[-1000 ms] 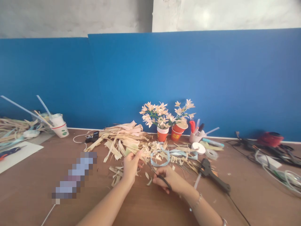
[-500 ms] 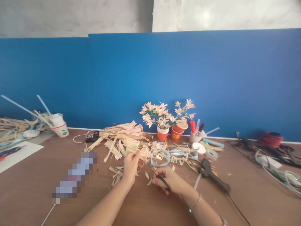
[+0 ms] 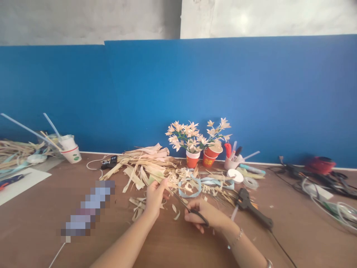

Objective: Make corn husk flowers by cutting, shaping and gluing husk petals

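Observation:
My left hand (image 3: 154,197) pinches a pale dried leaf strip (image 3: 161,181) at the near edge of a heap of dried husk strips (image 3: 145,163). My right hand (image 3: 205,214) is closed round the black handles of scissors (image 3: 189,208), whose blades point up and left toward the strip by my left fingers. Small cut husk pieces (image 3: 176,213) lie on the brown table (image 3: 41,223) between the two hands. Both forearms come in from the bottom edge.
Two red paper cups (image 3: 200,158) hold husk flowers (image 3: 195,136) against the blue board. A black glue gun (image 3: 252,208) lies right of my right hand, with tape rolls (image 3: 242,178), a blue ribbon (image 3: 192,186) and a pen cup (image 3: 231,162). Cables (image 3: 320,178) lie far right; a white cup (image 3: 71,152) stands left.
My right hand with the scissors has shifted slightly right and toward me. The left hand has kept its hold on the strip.

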### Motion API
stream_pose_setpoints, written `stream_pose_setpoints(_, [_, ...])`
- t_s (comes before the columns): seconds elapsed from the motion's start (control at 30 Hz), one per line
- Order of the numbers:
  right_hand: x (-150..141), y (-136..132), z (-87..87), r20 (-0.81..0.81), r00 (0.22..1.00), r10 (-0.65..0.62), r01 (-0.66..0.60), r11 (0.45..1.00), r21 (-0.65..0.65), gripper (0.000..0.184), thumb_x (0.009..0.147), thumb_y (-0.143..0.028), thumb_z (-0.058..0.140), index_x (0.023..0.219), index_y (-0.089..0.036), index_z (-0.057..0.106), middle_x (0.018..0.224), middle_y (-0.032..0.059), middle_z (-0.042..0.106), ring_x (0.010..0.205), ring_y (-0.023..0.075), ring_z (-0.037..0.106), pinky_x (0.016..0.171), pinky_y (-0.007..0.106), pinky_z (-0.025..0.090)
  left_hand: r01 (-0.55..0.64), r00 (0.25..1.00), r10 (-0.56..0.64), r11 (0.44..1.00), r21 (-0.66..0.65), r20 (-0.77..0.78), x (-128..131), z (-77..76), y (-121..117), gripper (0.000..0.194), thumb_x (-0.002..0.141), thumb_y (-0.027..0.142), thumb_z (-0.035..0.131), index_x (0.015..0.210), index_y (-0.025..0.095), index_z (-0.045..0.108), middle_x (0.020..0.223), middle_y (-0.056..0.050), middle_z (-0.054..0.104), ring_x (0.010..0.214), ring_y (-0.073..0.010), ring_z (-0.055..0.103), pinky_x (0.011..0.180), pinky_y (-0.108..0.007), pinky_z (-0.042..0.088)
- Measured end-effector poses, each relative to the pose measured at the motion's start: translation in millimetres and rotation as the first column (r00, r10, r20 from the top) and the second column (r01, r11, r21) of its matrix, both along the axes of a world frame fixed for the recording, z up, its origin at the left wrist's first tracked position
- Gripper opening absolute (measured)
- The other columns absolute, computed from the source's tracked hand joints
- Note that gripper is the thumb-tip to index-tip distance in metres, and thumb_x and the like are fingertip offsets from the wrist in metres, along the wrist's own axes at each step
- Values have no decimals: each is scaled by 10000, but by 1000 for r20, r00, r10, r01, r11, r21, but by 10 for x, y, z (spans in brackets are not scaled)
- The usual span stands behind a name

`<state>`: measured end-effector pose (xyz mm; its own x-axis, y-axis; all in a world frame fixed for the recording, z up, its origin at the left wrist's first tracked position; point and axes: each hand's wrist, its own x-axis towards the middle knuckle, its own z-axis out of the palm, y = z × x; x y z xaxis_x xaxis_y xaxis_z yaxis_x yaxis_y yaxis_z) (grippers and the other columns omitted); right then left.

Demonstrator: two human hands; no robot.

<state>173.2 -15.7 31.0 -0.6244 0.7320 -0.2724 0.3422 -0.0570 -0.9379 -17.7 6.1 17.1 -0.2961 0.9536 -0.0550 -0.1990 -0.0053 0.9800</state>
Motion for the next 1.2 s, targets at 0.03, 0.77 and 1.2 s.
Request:
stream_pose_setpoints(0.03, [32, 9, -3, -15, 1000, 19, -19, 1000, -6, 219, 728, -349, 634, 695, -141, 574, 412, -77, 503, 331, 46, 437, 339, 130, 288, -5, 1000, 5, 1000, -3, 7, -2, 7, 0, 353, 643, 477, 690, 634, 143, 576, 521, -11, 618, 444, -147, 574, 379, -221, 425])
stream_pose_setpoints(0.77, [181, 6, 100, -210, 970, -120, 123, 992, 2, 296, 764, -431, 606, 785, -139, 564, 425, -64, 493, 345, 48, 382, 350, 168, 171, -97, 993, 99, 995, 38, -61, -103, 4, 58, 336, 707, 456, 643, 573, 184, 499, 424, 28, 546, 379, -101, 477, 381, -192, 332])
stream_pose_setpoints(1.2, [-3, 139, 8, -187, 825, -533, 561, 814, 152, 336, 637, -451, 644, 779, -154, 579, 422, -69, 490, 365, 95, 445, 405, 217, 336, -59, 998, 57, 996, 68, 36, -126, 11, 95, 417, 616, 466, 719, 832, 129, 603, 546, 20, 576, 486, -114, 521, 381, -177, 332])
